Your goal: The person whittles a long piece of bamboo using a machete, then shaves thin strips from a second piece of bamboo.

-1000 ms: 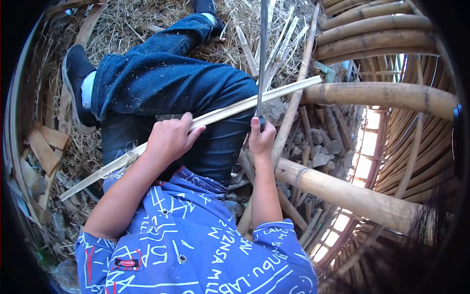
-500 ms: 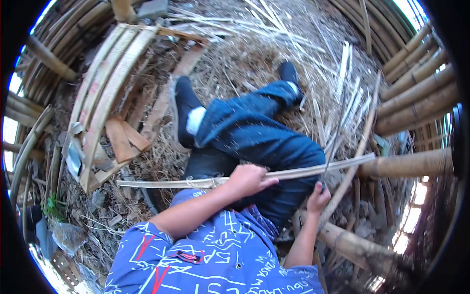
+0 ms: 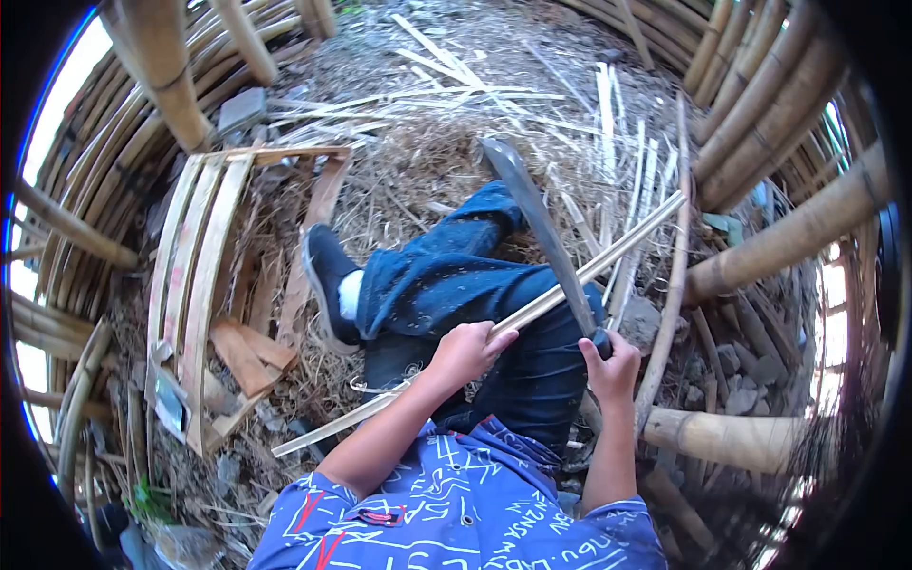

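Note:
A long pale bamboo strip [image 3: 613, 250] slants across my lap, its far end up to the right and its near end down by my left forearm. My left hand [image 3: 467, 353] is closed round the middle of this strip. In my right hand [image 3: 611, 366] is the dark handle of a machete [image 3: 539, 214], held over my right knee. Its long grey blade points forward and left, crossing the strip in this view. A thin curled shaving [image 3: 385, 388] hangs by the strip's near part.
At left a slatted wooden crate [image 3: 204, 256] lies on its side, with board pieces [image 3: 249, 353] by it. Split bamboo strips [image 3: 446, 93] and shavings [image 3: 427, 157] cover the ground ahead. Thick bamboo poles [image 3: 731, 432] and a thin pole [image 3: 673, 285] stand close at right.
The strip has swung from nearly level to a slant, right end up. The machete blade, edge-on before, now shows its broad side, tilted leftward. The head view has shifted.

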Demonstrator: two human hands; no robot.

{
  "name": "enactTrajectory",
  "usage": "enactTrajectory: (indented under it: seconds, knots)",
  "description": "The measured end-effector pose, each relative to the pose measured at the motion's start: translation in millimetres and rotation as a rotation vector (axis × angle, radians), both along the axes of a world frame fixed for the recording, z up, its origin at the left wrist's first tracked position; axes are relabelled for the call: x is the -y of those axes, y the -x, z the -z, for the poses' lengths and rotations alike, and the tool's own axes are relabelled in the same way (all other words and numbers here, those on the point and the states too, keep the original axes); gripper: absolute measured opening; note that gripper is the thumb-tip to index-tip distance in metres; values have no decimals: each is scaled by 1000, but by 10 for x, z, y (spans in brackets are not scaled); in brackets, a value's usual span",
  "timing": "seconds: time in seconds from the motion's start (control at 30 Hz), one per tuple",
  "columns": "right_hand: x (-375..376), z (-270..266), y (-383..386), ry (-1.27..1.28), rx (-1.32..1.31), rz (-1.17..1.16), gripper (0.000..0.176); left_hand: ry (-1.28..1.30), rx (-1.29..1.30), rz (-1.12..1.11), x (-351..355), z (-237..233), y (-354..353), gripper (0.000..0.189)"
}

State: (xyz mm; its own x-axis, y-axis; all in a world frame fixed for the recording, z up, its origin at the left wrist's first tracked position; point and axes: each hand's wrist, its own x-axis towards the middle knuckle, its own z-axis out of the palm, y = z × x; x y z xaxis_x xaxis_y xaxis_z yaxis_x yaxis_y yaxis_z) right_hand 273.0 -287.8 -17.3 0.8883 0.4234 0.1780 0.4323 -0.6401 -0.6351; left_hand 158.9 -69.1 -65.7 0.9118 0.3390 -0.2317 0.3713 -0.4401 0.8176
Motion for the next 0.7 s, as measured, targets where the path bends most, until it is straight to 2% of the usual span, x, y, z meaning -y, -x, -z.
enactTrajectory:
  seconds: [0.1,0.27,0.37,0.57,0.7]
  knots:
    - [108,-17,-36,29,-38,53,56,44,-36,117,129,-191,-93,58]
    - [116,-109,-103,24,28,137,57,-35,-111,217,318,-133,-260,68]
    - [149,-85,-162,39,49,139,57,-8,-117,200,393,-253,-282,72]
    - [225,12,-247,107,30,173,59,-140,-107,227,384,-468,-356,75]
    - [261,75,-315,110,47,163,62,-107,-119,166,402,-462,-331,69]
